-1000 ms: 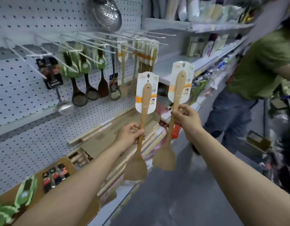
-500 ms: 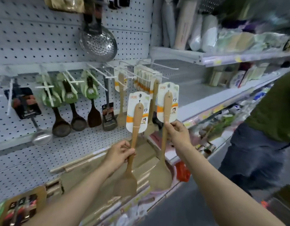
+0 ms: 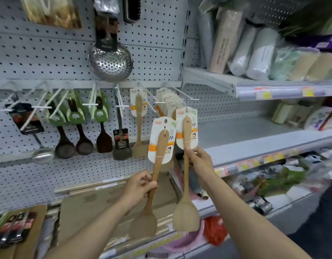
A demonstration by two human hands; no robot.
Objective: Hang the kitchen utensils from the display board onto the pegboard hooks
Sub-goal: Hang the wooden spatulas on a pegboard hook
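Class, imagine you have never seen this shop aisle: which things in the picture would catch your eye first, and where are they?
First, two wooden spatulas with paper cards, held up side by side at centre: one in the left hand, the other in the right hand. Next, the shiny perforated skimmer hanging high on the pegboard. Below it, a row of dark spoons hangs from white hooks.

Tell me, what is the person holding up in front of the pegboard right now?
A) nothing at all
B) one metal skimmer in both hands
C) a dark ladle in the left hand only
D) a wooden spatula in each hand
D: the left hand grips one wooden spatula by its handle, and the right hand grips another wooden spatula, both carded.
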